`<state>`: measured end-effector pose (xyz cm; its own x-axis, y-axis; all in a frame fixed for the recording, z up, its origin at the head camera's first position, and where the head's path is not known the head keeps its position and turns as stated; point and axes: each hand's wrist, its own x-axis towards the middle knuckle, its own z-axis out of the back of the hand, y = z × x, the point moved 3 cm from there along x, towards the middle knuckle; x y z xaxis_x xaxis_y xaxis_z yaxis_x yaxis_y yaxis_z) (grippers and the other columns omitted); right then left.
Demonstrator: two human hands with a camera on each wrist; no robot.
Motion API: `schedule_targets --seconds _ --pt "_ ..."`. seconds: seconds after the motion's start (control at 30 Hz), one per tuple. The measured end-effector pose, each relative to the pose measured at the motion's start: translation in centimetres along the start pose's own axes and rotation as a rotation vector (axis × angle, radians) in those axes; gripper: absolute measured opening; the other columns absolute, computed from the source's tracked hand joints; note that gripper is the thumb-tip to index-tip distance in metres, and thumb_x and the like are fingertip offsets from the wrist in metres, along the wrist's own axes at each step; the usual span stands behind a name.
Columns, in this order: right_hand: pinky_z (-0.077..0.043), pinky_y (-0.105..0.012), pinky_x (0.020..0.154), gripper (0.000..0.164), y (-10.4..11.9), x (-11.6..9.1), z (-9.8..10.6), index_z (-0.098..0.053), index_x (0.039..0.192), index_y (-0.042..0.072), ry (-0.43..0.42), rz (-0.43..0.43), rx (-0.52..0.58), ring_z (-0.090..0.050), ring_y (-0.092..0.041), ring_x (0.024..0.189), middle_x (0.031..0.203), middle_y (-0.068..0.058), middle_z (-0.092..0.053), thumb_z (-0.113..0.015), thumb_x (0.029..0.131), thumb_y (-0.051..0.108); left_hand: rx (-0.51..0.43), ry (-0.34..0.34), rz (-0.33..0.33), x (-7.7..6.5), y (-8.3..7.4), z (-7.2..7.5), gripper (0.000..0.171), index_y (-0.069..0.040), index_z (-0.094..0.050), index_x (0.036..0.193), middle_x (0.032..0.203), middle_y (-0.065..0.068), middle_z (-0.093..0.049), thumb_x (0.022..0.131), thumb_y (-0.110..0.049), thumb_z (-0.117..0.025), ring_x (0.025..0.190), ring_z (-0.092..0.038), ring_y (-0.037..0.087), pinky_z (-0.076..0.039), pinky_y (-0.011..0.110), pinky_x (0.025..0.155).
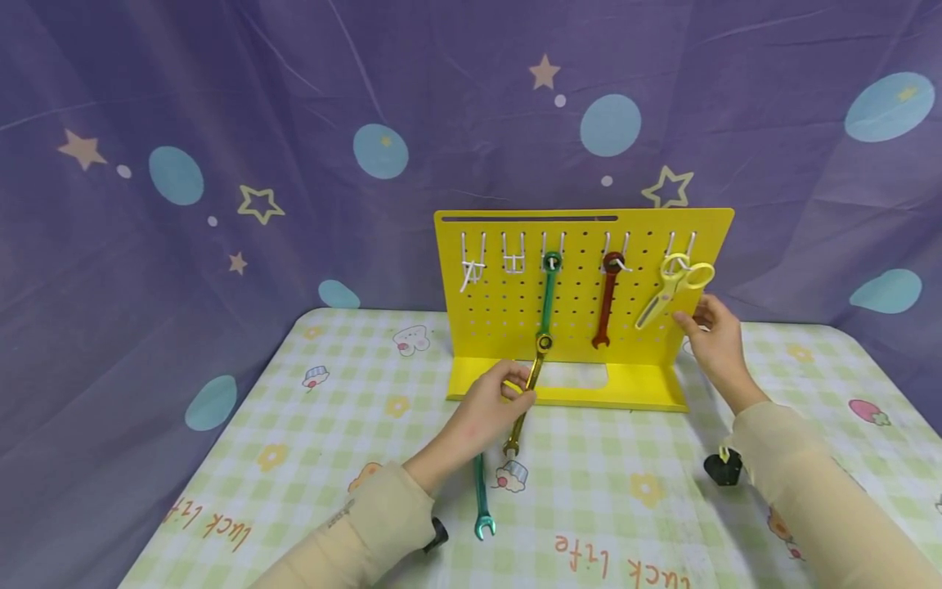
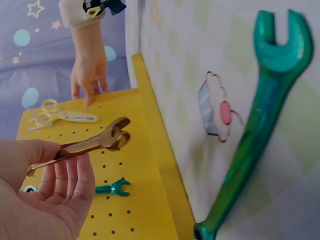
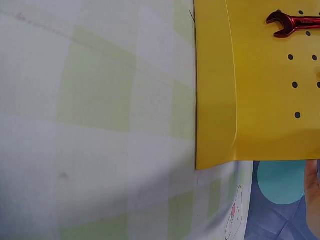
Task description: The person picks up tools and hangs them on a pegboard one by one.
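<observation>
My left hand (image 1: 482, 409) pinches a gold combination wrench (image 1: 535, 372) between thumb and fingers, in front of the yellow pegboard (image 1: 508, 315). The wrench slants, ring end up; its open end shows in the left wrist view. At the board's right edge is my right hand (image 1: 714, 335), thumb at the front and fingers around the edge, partly hidden. On the board's hooks hang a green wrench (image 1: 548, 298), a red wrench (image 1: 607, 303) and yellow scissors (image 1: 666, 290). Another green wrench (image 1: 482, 495) lies on the table near my left wrist.
White double hooks (image 1: 513, 260) on the board's left side carry no tool. The board stands on a yellow base lip (image 1: 640, 397). A checked tablecloth (image 1: 338, 458) covers the table, and a purple patterned curtain (image 1: 294, 82) hangs behind.
</observation>
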<state>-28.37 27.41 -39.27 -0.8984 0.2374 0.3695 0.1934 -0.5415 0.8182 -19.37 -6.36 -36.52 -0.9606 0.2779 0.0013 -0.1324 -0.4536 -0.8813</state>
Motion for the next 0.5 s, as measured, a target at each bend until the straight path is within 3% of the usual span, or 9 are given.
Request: schedule_targets --seconds 0.3,0.5 --pt "-0.043 -0.014 0.075 0.033 0.0 -0.1 0.1 -0.056 0.126 -0.004 0.015 -0.005 -0.006 -0.05 0.006 0.086 0.106 -0.011 -0.06 -0.059 0.1 0.018 0.003 -0.089 -0.021 0.7 -0.9 0.7 0.026 -0.01 -0.06 0.122 0.108 -0.001 -0.061 0.098 -0.02 -0.064 0.098 -0.059 0.018 -0.052 0.031 0.074" --pt "-0.043 -0.013 0.073 0.036 -0.1 -0.2 0.2 -0.055 0.127 -0.004 0.029 -0.009 -0.003 -0.05 0.006 0.085 0.108 -0.016 -0.061 -0.059 0.1 0.021 -0.04 -0.145 -0.058 1.4 -1.2 1.3 0.027 -0.008 -0.059 0.12 0.11 0.003 -0.062 0.098 -0.021 -0.064 0.098 -0.057 0.02 -0.051 0.032 0.075"
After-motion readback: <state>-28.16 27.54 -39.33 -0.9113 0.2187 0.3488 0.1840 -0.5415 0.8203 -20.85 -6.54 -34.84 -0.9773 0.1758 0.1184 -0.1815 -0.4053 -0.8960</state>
